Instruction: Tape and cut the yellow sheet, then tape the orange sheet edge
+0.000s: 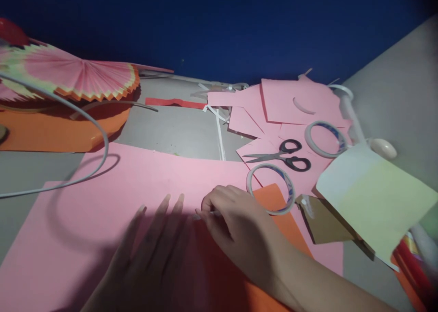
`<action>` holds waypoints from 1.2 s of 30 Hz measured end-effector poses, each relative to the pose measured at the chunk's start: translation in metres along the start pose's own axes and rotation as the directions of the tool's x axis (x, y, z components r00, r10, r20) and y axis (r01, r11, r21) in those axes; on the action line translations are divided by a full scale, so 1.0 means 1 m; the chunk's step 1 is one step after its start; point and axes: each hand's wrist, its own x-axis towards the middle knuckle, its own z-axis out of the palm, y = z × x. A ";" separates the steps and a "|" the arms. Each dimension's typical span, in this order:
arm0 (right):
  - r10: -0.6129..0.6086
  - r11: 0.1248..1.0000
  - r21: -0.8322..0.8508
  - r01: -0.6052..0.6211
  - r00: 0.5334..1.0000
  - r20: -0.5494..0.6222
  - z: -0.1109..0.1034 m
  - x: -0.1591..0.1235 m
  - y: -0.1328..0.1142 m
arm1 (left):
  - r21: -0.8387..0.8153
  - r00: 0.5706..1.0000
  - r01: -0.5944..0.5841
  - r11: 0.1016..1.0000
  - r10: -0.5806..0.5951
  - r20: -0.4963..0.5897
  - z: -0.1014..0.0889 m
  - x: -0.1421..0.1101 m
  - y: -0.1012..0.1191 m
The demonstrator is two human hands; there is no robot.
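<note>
My left hand (153,243) lies flat with its fingers stretched out on a large pink paper sheet (112,202). Beside it, my right hand (236,225) is closed in a pinch on a small thin pale strip (214,213), mostly covered by the fingers. Under the right hand and forearm is an orange paper sheet (273,198), partly overlapping the pink one. A roll of tape (251,184) lies just beyond the right wrist. Black-handled scissors (282,157) rest on pink paper behind that roll, blades pointing left.
A second tape roll (310,138) and pink paper offcuts (290,102) lie at the back right. Pale yellow paper (379,193) is at the right. A folded paper fan (82,77) stands back left, with a grey cable (106,143) looping before it. A red strip (176,103) lies behind.
</note>
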 end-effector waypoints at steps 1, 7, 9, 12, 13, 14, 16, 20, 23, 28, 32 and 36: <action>-0.001 1.000 -0.022 0.001 1.000 0.005 0.000 0.000 0.000 | -0.002 1.000 0.002 1.000 -0.002 0.000 0.000 0.000 0.001; -0.015 0.997 -0.081 0.016 1.000 0.022 0.001 0.001 0.000 | -0.013 0.999 0.013 1.000 -0.014 -0.032 -0.002 0.004 0.002; -0.014 0.996 -0.085 0.016 1.000 0.020 0.001 0.000 0.001 | -0.003 1.000 -0.018 1.000 0.018 -0.025 0.000 0.004 0.000; -0.011 0.995 -0.095 0.013 1.000 0.029 0.001 0.000 0.001 | -0.011 1.000 -0.009 1.000 0.009 -0.018 0.004 0.001 -0.001; -0.010 0.995 -0.098 0.013 0.999 0.033 0.002 0.000 0.001 | -0.022 1.000 -0.005 1.000 0.004 -0.027 0.005 0.000 -0.001; -0.009 0.995 -0.103 0.013 0.999 0.036 0.002 0.000 0.001 | -0.031 0.999 -0.012 0.999 0.010 -0.041 0.005 0.000 -0.001; -0.014 0.994 -0.111 0.016 1.000 0.026 0.002 0.000 0.000 | -0.044 0.998 -0.022 0.999 0.019 -0.059 0.004 0.002 -0.001; -0.013 0.992 -0.129 0.015 1.000 0.012 0.003 0.000 -0.001 | -0.067 0.999 -0.012 0.998 0.010 -0.034 0.003 0.006 -0.001; -0.015 0.989 -0.147 0.017 1.000 0.012 0.003 0.000 -0.002 | -0.067 0.998 -0.021 0.998 0.017 -0.054 0.003 0.006 -0.001; -0.016 0.982 -0.190 0.011 1.000 -0.026 0.006 -0.001 -0.004 | -0.082 0.998 -0.033 0.996 0.028 -0.062 0.002 0.007 -0.002; -0.019 0.986 -0.167 0.009 0.998 -0.059 0.007 -0.003 -0.001 | -0.098 0.999 -0.032 0.995 0.027 -0.047 -0.002 0.011 -0.003; -0.005 0.992 -0.126 -0.008 0.994 -0.106 0.006 -0.004 0.002 | -0.122 0.999 -0.043 0.992 0.040 -0.032 -0.005 0.012 -0.005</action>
